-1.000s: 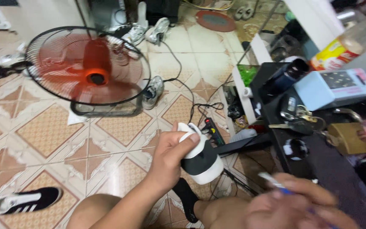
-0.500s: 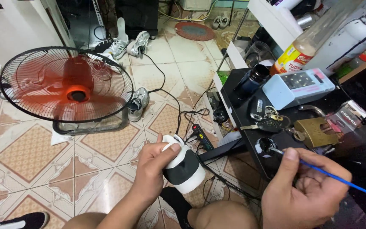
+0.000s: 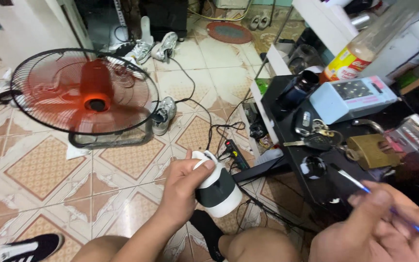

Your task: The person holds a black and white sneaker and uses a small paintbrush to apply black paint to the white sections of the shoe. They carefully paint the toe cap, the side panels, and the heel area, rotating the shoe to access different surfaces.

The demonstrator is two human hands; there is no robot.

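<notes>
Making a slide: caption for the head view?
Left hand grips a white-and-grey rounded device; right hand holds a thin blue brush near a black table.

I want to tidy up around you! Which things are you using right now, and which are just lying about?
In use:
- white and dark grey device, gripped by the left hand
- thin blue brush, held in the right hand

Lying about:
- red floor fan
- brass padlock and keys on the black table
- sneakers
- power strip
</notes>
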